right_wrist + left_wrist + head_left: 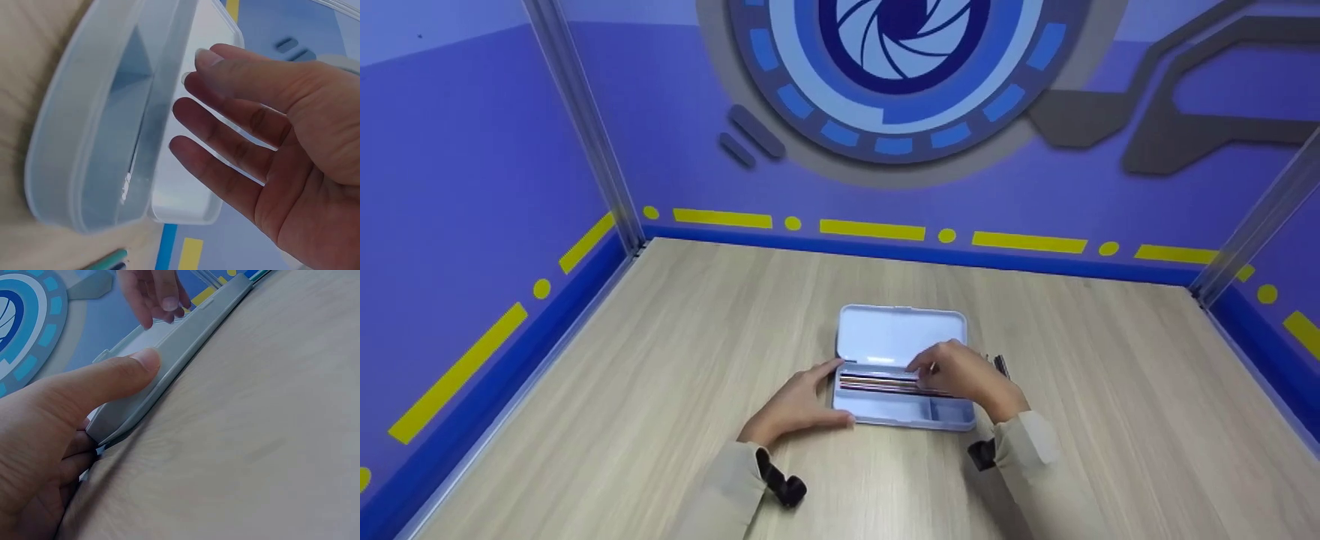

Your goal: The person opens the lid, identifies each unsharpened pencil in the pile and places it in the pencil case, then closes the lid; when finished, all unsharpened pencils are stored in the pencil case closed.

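Note:
A pale blue-white pencil case (885, 409) lies on the table with its lid (900, 330) raised at the back. Slim coloured pencils (877, 385) fill its long rear section; the front has a divider toward the right. My left hand (802, 405) holds the case by its left end, the thumb along the front wall and the fingers around the side. Over the rear section hovers my right hand (960, 371). In the right wrist view its fingers (225, 143) are loosely bent, with nothing seen between them and the thumb.
Dark pens (1001, 366) lie just right of the case, partly behind my right hand; a teal pen (109, 260) shows in the right wrist view. Blue-purple panels (660, 135) with yellow marks enclose the wooden table (675, 322) at the back and both sides.

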### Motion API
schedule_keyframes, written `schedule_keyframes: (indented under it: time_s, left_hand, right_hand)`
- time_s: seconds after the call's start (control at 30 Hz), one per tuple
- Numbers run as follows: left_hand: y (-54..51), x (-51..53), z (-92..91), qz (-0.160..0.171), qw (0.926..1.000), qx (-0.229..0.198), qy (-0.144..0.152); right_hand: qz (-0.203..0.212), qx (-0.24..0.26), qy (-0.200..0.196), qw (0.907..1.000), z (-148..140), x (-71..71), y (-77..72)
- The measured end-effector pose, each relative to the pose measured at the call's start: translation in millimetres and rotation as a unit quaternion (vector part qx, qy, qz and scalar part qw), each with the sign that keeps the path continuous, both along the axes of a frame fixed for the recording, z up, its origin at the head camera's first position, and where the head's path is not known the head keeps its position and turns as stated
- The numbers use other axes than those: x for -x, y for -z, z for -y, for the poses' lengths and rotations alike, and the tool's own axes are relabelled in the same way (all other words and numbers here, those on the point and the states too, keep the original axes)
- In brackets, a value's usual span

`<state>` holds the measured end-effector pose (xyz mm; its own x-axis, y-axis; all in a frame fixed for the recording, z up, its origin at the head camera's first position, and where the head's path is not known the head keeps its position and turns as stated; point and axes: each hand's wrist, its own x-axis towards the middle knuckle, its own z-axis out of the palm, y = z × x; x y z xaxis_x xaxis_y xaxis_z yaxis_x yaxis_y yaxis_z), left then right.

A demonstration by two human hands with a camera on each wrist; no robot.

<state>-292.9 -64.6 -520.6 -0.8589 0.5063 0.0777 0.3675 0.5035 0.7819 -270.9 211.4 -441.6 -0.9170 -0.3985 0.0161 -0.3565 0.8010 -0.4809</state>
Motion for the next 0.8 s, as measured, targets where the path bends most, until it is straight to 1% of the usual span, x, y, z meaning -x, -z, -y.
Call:
schedule_keyframes:
  time_s: [0.1,0.17,0.33,0.57,0.8]
  left_hand:
    - [0.7,-0.6,0.7,-0.009,1.0,0.0,0.002]
    - [0.6,-0.8,0.6,-0.012,0.9999,0.0,0.003]
    - [-0.3,-2.2,-0.7,0.0,1.0,0.004,-0.001]
    - [-0.1,-2.4,0.1,0.001,1.0,0.003,-0.002]
    - [-0.6,-2.6,0.6,0.005,1.0,0.007,0.0]
  right_hand:
    - [-0.003,0.003,0.003,1.0,-6.0,-3.9,-1.4]
    - [-0.006,0.002,0.014,0.9999,-11.0,-7.0,-2.7]
    - [-0.017,0.002,0.043,0.9989,-27.6,-16.1,-4.9]
    - [-0.046,0.024,0.058,0.997,-58.0,-26.8,-3.8]
    - [-0.044,0.05,0.093,0.9935,-83.3,-36.8,0.7]
